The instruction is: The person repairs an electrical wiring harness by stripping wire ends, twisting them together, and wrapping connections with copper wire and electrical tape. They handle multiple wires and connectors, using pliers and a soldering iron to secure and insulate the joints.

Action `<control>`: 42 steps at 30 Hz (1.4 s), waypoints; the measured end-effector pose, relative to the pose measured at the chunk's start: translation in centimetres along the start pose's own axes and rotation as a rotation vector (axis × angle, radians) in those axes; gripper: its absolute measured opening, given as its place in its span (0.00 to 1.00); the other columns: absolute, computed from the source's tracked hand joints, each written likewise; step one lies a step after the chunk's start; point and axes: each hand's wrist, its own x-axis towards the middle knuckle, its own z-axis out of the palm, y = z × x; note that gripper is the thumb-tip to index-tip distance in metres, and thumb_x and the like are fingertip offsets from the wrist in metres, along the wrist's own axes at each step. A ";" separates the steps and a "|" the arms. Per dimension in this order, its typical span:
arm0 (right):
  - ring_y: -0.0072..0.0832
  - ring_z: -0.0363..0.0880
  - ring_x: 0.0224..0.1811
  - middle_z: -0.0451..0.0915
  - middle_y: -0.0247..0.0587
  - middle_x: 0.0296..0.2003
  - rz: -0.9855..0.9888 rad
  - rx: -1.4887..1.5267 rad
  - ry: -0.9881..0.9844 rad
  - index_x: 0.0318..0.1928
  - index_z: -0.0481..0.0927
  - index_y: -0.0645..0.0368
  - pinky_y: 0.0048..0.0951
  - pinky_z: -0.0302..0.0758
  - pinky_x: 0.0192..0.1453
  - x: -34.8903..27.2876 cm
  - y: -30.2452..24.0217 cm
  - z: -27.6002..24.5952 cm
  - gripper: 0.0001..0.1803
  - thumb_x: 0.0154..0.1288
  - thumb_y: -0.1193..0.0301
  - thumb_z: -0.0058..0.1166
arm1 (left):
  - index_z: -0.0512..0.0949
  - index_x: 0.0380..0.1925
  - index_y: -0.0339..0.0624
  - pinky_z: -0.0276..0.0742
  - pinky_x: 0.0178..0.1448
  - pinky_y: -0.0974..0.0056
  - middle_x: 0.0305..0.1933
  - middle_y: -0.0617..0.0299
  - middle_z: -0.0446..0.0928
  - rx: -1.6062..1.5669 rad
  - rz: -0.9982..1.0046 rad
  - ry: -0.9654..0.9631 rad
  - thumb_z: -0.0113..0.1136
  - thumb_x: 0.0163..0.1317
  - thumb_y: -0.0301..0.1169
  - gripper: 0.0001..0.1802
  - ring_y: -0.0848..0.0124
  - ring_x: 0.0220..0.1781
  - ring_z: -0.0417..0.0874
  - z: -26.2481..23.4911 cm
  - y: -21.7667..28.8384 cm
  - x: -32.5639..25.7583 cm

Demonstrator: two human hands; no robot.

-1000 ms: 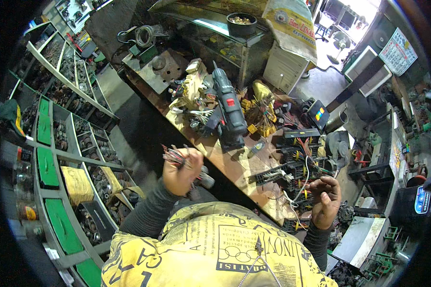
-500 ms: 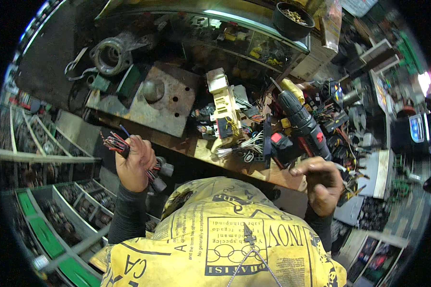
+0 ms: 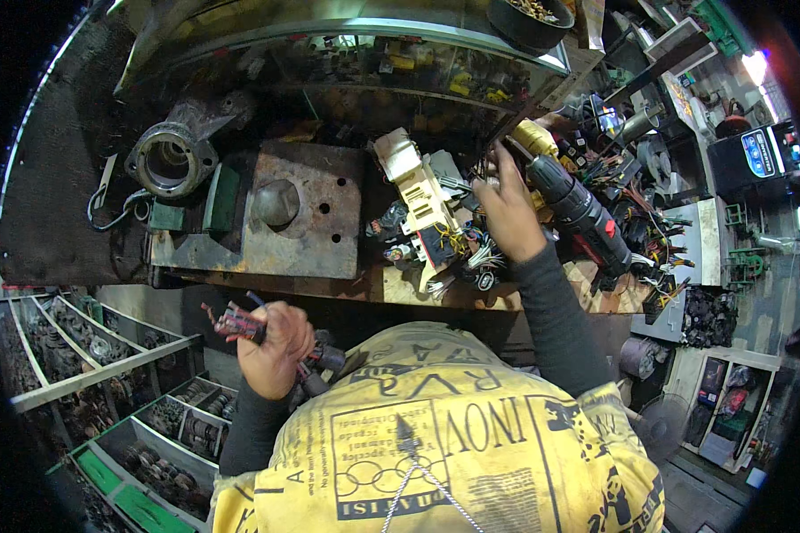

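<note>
My left hand (image 3: 278,348) is closed around a wiring harness (image 3: 240,325), over the gap in front of the bench. Cut wire ends stick out on one side of the fist, and dark connectors (image 3: 327,359) hang on the other. My right hand (image 3: 510,211) reaches across the bench, fingers stretched and apart, among loose parts just left of a black and red cordless drill (image 3: 578,213). The fingertips are partly lost against dark clutter. Left of that hand lies a cream plastic housing (image 3: 409,182), with a bundle of white wires (image 3: 484,261) nearer me.
A rusty steel plate with a domed knob (image 3: 276,203) lies on the bench's left part, beside a round metal casting (image 3: 171,160). A glass case (image 3: 400,75) stands behind. Tangled wires (image 3: 658,226) crowd the right end. Shelves of parts (image 3: 151,444) stand lower left.
My right hand has moved from in front of the drill up and left, over the bench clutter. My left hand, still gripping the harness, appears lower and further right as the view shifted.
</note>
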 end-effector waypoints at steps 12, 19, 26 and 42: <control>0.56 0.70 0.58 0.69 0.66 0.56 0.294 -0.279 -0.014 0.65 0.59 0.68 0.37 0.64 0.65 7.0 0.0 2.0 0.42 0.49 0.63 0.51 | 0.60 0.15 0.43 0.49 0.16 0.69 0.12 0.67 0.55 0.002 0.043 0.112 0.48 0.68 0.47 0.26 0.78 0.11 0.51 -4.0 1.8 -3.3; 0.52 0.70 0.58 0.72 0.64 0.53 0.149 0.028 0.137 0.57 0.71 0.67 0.37 0.66 0.63 6.7 3.2 2.0 0.33 0.46 0.68 0.54 | 0.60 0.14 0.44 0.49 0.17 0.70 0.12 0.67 0.55 0.010 -0.020 0.052 0.49 0.68 0.47 0.27 0.78 0.11 0.51 -3.5 1.7 -1.0; 0.54 0.75 0.44 0.76 0.62 0.39 0.124 -0.252 0.300 0.42 0.76 0.67 0.45 0.72 0.48 5.2 7.3 2.9 0.24 0.47 0.63 0.60 | 0.60 0.14 0.47 0.50 0.14 0.70 0.11 0.70 0.55 0.062 0.036 -0.076 0.46 0.69 0.48 0.26 0.79 0.09 0.52 -3.4 1.4 0.3; 0.50 0.72 0.55 0.75 0.57 0.52 0.172 -0.264 0.172 0.54 0.73 0.64 0.36 0.68 0.59 6.2 7.8 2.2 0.24 0.62 0.62 0.51 | 0.62 0.15 0.42 0.50 0.17 0.71 0.13 0.66 0.57 0.033 0.045 0.000 0.50 0.67 0.46 0.26 0.78 0.11 0.53 -5.6 1.4 -1.7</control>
